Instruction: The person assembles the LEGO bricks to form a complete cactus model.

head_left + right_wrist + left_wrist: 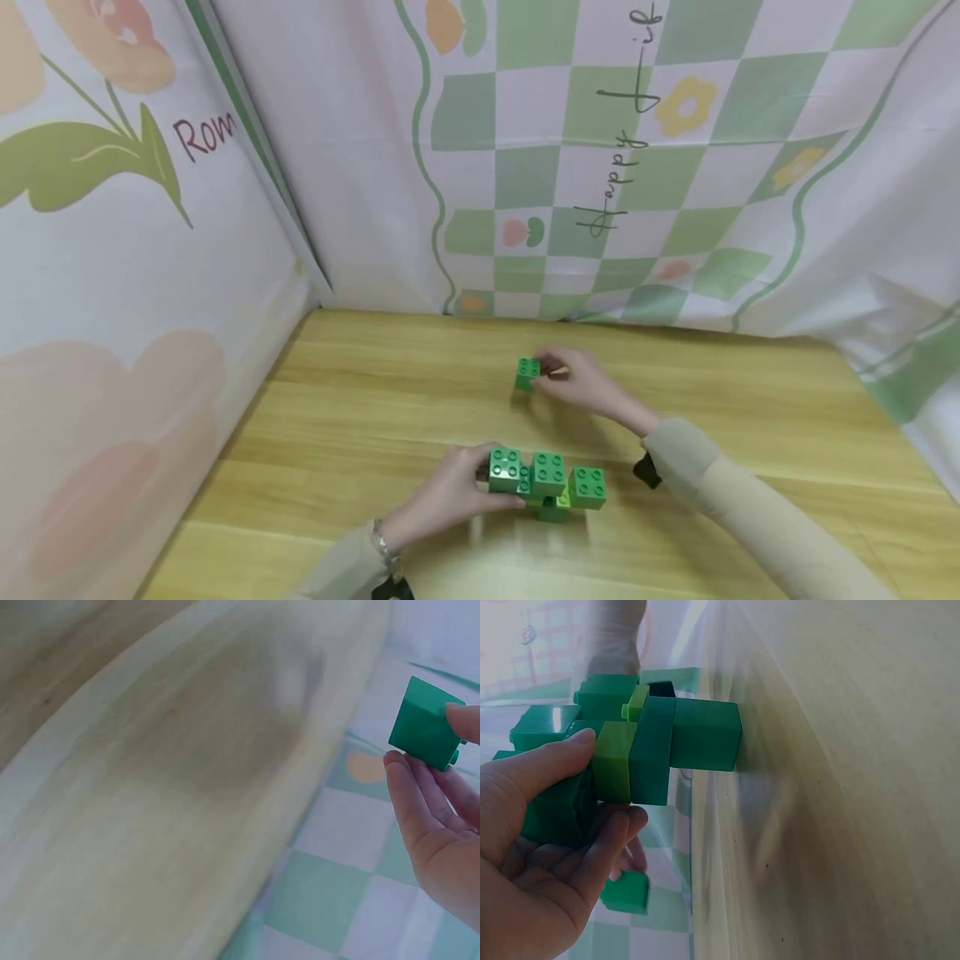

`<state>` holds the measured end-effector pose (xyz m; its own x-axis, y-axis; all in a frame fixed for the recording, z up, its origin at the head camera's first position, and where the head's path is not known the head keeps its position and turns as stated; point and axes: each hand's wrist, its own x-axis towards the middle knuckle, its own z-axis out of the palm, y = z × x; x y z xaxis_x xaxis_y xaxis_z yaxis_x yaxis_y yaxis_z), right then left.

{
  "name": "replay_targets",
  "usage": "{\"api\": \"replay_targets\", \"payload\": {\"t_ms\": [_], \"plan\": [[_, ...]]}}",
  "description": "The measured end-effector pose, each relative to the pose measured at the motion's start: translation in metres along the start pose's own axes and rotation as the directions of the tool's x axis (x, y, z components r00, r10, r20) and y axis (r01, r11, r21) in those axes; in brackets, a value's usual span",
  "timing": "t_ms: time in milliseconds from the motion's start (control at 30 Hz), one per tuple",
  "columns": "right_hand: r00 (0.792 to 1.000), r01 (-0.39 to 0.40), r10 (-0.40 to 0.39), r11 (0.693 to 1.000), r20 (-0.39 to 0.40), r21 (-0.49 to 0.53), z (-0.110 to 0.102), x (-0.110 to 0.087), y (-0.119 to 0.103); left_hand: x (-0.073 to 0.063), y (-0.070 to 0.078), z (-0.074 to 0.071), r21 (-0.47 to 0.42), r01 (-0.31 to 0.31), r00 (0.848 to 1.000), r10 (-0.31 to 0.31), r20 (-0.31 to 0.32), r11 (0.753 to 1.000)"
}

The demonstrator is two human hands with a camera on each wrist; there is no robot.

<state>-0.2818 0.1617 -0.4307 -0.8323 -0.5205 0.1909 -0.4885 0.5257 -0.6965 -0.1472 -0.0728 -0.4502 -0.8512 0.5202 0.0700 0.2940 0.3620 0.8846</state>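
Note:
My left hand (pixel 459 485) grips an assembly of green toy building blocks (pixel 549 473) by its left side, thumb in front and fingers behind. The assembly has several dark green studded blocks, with lime green ones (pixel 615 761) between them; in the left wrist view a block sticks out at its lower end toward the tabletop. Farther back, my right hand (pixel 577 379) pinches a single green building block (pixel 527 374) with four-stud top between thumb and fingers. In the right wrist view that block (pixel 427 722) shows its smooth sides, studs toward the palm.
The wooden tabletop (pixel 375 400) stretches under both hands. A white curtain with green checks (pixel 600 167) hangs along its back edge, and a flowered white panel (pixel 135 292) stands on the left. Dark wrist-worn devices (pixel 647 471) sit at both cuffs.

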Motion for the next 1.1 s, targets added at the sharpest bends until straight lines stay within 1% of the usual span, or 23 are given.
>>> {"api": "replay_targets", "payload": {"t_ms": [167, 333, 467, 667, 867, 1000, 1100], "plan": [[1.0, 0.025, -0.025, 0.999, -0.004, 0.023, -0.011, -0.015, -0.019, -0.001, 0.002, 0.0, -0.009, 0.003, 1.0, -0.003, 0.004, 1.0], [0.998, 0.057, -0.057, 0.998, -0.016, 0.005, -0.02, -0.031, -0.039, -0.002, 0.002, -0.001, -0.029, 0.015, 1.0, -0.015, 0.003, 0.999], [0.996, 0.09, -0.09, 0.996, -0.024, -0.008, -0.028, -0.047, -0.053, -0.002, 0.003, 0.0, -0.023, 0.019, 1.0, -0.019, 0.006, 1.0], [0.978, 0.194, -0.197, 0.98, -0.076, -0.046, -0.039, -0.073, -0.07, 0.0, 0.002, 0.001, -0.022, 0.014, 1.0, -0.014, 0.005, 1.0], [0.958, 0.272, -0.277, 0.96, -0.076, -0.065, -0.043, -0.092, -0.083, 0.001, 0.001, 0.0, -0.039, 0.015, 1.0, -0.014, 0.012, 0.999], [0.952, 0.291, -0.295, 0.955, -0.078, -0.054, -0.042, -0.102, -0.088, 0.0, 0.001, 0.001, -0.051, -0.006, 1.0, 0.007, 0.02, 0.999], [0.948, 0.305, -0.308, 0.951, -0.075, -0.048, -0.039, -0.107, -0.091, 0.0, 0.001, 0.003, -0.044, -0.01, 1.0, 0.011, 0.013, 0.999]]}}
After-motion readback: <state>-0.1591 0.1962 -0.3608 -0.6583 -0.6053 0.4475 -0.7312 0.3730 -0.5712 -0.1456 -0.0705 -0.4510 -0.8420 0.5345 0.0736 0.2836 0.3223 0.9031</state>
